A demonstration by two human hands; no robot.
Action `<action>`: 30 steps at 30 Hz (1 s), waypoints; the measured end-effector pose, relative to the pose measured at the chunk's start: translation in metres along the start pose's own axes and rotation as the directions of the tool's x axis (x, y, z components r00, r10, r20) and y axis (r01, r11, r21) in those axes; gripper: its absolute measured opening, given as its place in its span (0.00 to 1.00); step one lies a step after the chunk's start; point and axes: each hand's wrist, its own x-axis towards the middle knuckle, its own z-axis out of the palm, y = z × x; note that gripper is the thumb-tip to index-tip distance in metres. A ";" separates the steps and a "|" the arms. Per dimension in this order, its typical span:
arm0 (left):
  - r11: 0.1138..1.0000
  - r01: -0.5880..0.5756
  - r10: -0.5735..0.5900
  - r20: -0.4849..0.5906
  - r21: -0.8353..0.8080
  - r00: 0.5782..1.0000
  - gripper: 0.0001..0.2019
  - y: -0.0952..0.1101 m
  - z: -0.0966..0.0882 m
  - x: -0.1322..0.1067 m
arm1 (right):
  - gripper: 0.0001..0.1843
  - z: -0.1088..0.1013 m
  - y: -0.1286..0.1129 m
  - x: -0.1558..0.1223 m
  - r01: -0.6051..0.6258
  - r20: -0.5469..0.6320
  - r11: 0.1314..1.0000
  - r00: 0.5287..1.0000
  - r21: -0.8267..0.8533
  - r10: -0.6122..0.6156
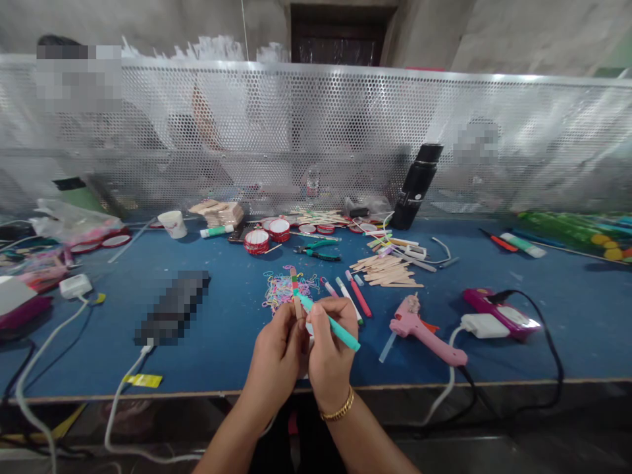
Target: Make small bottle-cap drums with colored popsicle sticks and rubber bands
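Lower ctr of frame, above the counter (222, 342): wooden stick (295, 289) is pinched upright by left hand (276, 352) fingers, teal marker (332, 324) gripped by right hand (328, 349), tip on stick; coloring judged underway, steady hold needed.

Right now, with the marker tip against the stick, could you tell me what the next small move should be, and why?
Probably draw the teal marker tip a short way across the wooden stick, just below its green band. The right hand holds the marker tip on the stick, the left hand pinches the stick upright, and bare wood shows beneath the coloured bands.
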 end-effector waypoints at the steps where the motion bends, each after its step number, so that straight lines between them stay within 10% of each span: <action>1: 1.000 -0.001 0.001 -0.001 0.001 1.000 0.09 0.000 0.000 0.000 | 0.10 0.000 0.000 0.000 -0.005 0.009 1.000 1.000 -0.002 0.005; 30: 1.000 -0.016 0.016 -0.041 0.016 0.999 0.09 0.002 0.000 0.000 | 0.10 -0.001 -0.001 0.001 -0.024 -0.059 1.000 0.998 -0.011 0.023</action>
